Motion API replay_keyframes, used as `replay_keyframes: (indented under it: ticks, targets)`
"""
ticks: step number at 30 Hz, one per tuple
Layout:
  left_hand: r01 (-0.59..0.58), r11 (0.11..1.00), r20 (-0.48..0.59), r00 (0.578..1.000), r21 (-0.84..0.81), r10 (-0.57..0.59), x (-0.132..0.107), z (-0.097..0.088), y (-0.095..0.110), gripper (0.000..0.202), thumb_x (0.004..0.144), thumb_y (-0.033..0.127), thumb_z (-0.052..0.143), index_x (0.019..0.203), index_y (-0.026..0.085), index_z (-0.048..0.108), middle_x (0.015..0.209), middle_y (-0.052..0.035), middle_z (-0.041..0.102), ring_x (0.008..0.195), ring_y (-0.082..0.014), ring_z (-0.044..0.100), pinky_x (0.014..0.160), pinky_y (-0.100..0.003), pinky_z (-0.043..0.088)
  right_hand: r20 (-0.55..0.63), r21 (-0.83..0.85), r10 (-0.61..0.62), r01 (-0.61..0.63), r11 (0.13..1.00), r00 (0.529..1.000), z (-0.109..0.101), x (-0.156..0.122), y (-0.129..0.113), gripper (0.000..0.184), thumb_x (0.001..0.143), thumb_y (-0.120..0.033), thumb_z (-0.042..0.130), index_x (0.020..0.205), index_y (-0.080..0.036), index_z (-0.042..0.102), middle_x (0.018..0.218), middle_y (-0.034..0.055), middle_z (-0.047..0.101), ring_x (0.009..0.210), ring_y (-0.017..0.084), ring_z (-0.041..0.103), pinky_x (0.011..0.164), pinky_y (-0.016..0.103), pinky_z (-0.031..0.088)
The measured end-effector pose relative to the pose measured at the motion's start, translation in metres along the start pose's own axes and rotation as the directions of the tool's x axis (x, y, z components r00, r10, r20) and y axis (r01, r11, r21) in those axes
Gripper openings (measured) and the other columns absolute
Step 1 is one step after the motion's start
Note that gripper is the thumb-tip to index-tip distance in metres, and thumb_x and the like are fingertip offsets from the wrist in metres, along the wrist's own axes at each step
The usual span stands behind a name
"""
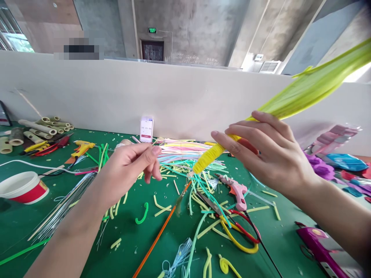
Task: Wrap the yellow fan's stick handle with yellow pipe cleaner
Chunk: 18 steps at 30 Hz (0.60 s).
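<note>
My right hand (268,152) is closed around a yellow pipe-cleaner-wrapped stem (209,156) that carries long light-green leaf strips (313,87) fanning up to the right. The stem's lower tip points down-left over the table. My left hand (130,166) hovers to the left of the stem's tip, fingers curled with thumb against fingertips in a pinch; what it pinches, if anything, is too small to make out. An orange pipe cleaner (162,229) lies on the green mat below the stem.
The green mat (34,216) is strewn with cut pipe-cleaner pieces. Around it lie a pink glue gun (237,191), a yellow glue gun (81,147), scissors (232,227), a red-white cup (24,188), thin wires (62,206), bamboo tubes (43,129), a timer (146,129) and purple flowers (320,166).
</note>
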<state>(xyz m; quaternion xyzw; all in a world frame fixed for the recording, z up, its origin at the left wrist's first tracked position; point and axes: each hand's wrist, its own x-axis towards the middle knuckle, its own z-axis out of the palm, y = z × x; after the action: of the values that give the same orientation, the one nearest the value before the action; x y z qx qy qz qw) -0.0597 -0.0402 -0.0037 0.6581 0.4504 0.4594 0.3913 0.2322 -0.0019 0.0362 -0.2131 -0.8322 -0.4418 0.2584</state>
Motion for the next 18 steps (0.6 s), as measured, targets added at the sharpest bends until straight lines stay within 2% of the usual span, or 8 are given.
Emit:
replay_keyframes:
  ticks: [2,4,6,8,10,13,15,18]
  targets:
    - [0.007,1.0,0.019,1.0,0.004,-0.007,0.002,0.001,0.003,0.022,0.091,0.04,0.064,0.084,0.02,0.069,0.089,-0.006,0.073,0.078,-0.0168,0.066,0.067,-0.026,0.051,-0.001,-0.003,-0.005,0.005,1.0,1.0,0.0,0.001,0.0,0.034,0.099,-0.009,0.049,0.126,-0.025,0.062,0.099,0.0025,0.074,0.091,0.018,0.069,0.102,0.041,0.049]
    - [0.01,0.999,0.024,1.0,-0.031,-0.009,0.004,0.004,0.005,0.015,0.087,0.033,0.07,0.094,0.02,0.069,0.099,-0.0057,0.074,0.084,-0.0166,0.067,0.072,-0.025,0.053,-0.009,0.001,-0.006,0.006,1.0,1.0,0.0,0.001,0.0,0.034,0.099,-0.009,0.049,0.125,-0.025,0.063,0.098,0.0024,0.074,0.091,0.018,0.069,0.102,0.041,0.049]
    - [0.01,0.996,0.019,1.0,-0.084,-0.008,0.005,0.009,0.004,0.013,0.087,0.032,0.07,0.088,0.02,0.067,0.086,-0.0036,0.071,0.076,-0.015,0.065,0.07,-0.025,0.052,-0.01,0.019,0.002,-0.002,1.0,1.0,0.001,0.001,-0.001,0.033,0.099,-0.01,0.05,0.125,-0.024,0.064,0.099,0.0028,0.074,0.093,0.018,0.069,0.102,0.041,0.049]
    - [0.0,0.987,-0.002,1.0,-0.161,-0.001,0.005,0.014,0.0,0.023,0.093,0.036,0.062,0.076,0.02,0.061,0.069,-0.0004,0.062,0.065,-0.0138,0.06,0.065,-0.026,0.05,-0.011,0.043,0.014,-0.013,0.999,1.0,0.002,0.001,-0.001,0.033,0.098,-0.011,0.052,0.126,-0.025,0.064,0.1,0.003,0.075,0.095,0.019,0.069,0.104,0.042,0.048]
    - [-0.012,0.974,-0.023,1.0,-0.224,0.007,0.004,0.018,-0.004,0.035,0.097,0.039,0.054,0.067,0.021,0.052,0.061,0.0018,0.05,0.059,-0.0134,0.054,0.061,-0.027,0.046,-0.022,0.054,0.02,-0.019,0.998,1.0,0.003,0.001,-0.002,0.034,0.097,-0.011,0.054,0.127,-0.025,0.063,0.101,0.003,0.075,0.095,0.019,0.07,0.105,0.042,0.048]
    - [-0.032,0.984,-0.001,0.999,-0.173,0.033,0.003,0.019,-0.006,0.049,0.099,0.046,0.047,0.056,0.022,0.043,0.052,0.0026,0.041,0.055,-0.0134,0.048,0.061,-0.028,0.044,-0.031,0.041,0.021,-0.019,0.999,0.999,0.005,0.0,-0.002,0.037,0.097,-0.009,0.054,0.129,-0.026,0.061,0.101,0.0027,0.074,0.094,0.019,0.07,0.106,0.044,0.048]
    - [-0.034,0.995,0.051,0.998,-0.092,0.039,0.001,0.017,-0.003,0.048,0.097,0.047,0.052,0.057,0.021,0.05,0.055,0.001,0.051,0.06,-0.0133,0.052,0.068,-0.027,0.046,-0.02,0.035,0.022,-0.022,0.999,1.0,0.005,-0.001,-0.002,0.04,0.097,-0.008,0.052,0.131,-0.027,0.059,0.102,0.0026,0.074,0.095,0.019,0.07,0.107,0.045,0.048]
    - [0.011,0.996,0.145,0.989,-0.091,0.002,-0.003,0.015,0.004,0.019,0.091,0.041,0.065,0.085,0.023,0.068,0.086,-0.0013,0.069,0.083,-0.0139,0.062,0.079,-0.023,0.049,-0.014,0.041,0.021,-0.021,0.999,1.0,0.005,-0.003,-0.002,0.042,0.097,-0.006,0.052,0.132,-0.028,0.058,0.104,0.0029,0.074,0.097,0.02,0.069,0.107,0.045,0.047]
